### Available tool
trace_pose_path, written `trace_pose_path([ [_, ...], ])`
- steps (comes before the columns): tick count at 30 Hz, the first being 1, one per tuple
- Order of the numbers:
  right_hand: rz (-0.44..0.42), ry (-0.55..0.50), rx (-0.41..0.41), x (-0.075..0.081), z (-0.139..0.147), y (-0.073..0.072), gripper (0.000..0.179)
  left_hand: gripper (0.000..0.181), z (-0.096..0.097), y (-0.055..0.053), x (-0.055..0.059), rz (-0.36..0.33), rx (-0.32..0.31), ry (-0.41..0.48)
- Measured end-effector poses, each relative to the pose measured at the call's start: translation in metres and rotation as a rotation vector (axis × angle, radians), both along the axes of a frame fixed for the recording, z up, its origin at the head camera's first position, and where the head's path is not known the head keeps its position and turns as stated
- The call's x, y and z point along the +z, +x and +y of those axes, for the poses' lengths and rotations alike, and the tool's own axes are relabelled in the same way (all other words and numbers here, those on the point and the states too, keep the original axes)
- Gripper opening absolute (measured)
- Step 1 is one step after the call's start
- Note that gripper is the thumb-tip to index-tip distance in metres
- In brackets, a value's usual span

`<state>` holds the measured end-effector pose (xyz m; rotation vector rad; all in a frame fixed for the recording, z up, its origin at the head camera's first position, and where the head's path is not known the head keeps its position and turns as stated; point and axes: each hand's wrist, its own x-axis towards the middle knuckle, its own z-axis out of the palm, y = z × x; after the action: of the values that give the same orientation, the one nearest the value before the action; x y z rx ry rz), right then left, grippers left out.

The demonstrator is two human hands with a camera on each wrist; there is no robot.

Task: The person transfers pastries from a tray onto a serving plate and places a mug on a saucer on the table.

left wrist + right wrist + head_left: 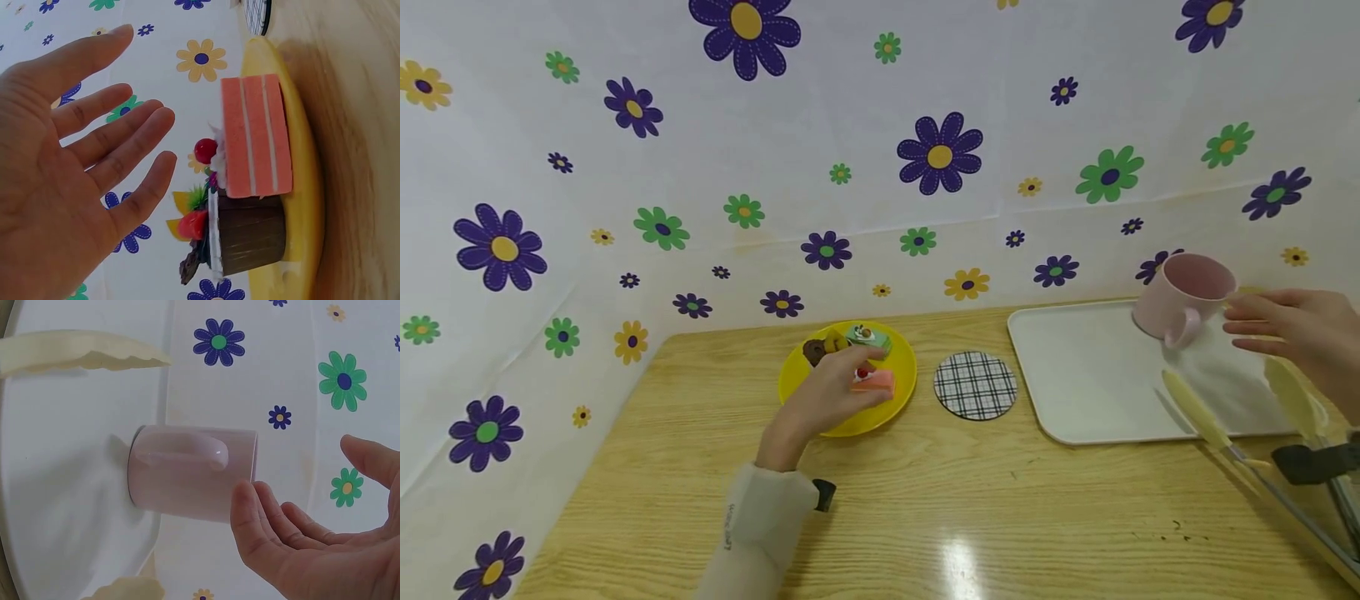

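Note:
My left hand (829,392) hovers over a yellow plate (850,427) of toy cakes. Its fingers are parted and hold nothing. Nearest to it is a pink layered cake slice (257,136) with a cherry on top. Beside the slice stands a brown cupcake (250,234) with a strawberry. A green-topped cake (871,340) lies at the plate's back. My right hand (1292,329) is next to a pink mug (1183,296) upright on a white tray (1090,375). In the right wrist view its fingertips overlap the mug's rim; contact cannot be told.
Tongs with cream-coloured tips (1195,408) lean over the tray's front right edge, their metal arms reaching toward the table's front. A round checked coaster (975,385) lies between plate and tray. A flowered cloth (850,117) hangs behind the wooden table (925,500).

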<state>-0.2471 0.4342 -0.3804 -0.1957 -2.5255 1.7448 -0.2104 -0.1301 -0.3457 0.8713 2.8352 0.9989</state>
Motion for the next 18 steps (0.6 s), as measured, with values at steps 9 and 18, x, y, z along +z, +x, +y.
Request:
trace_pose_path([
  [9, -0.105, 0.237, 0.028, 0.057, -0.068, 0.035, 0.081, 0.050, 0.011, -0.010, -0.005, -0.063, -0.023, -0.001],
  [18, -0.120, 0.226, 0.057, 0.064, -0.073, 0.037, 0.082, 0.052, 0.024, -0.016, -0.008, -0.115, -0.031, 0.005],
])
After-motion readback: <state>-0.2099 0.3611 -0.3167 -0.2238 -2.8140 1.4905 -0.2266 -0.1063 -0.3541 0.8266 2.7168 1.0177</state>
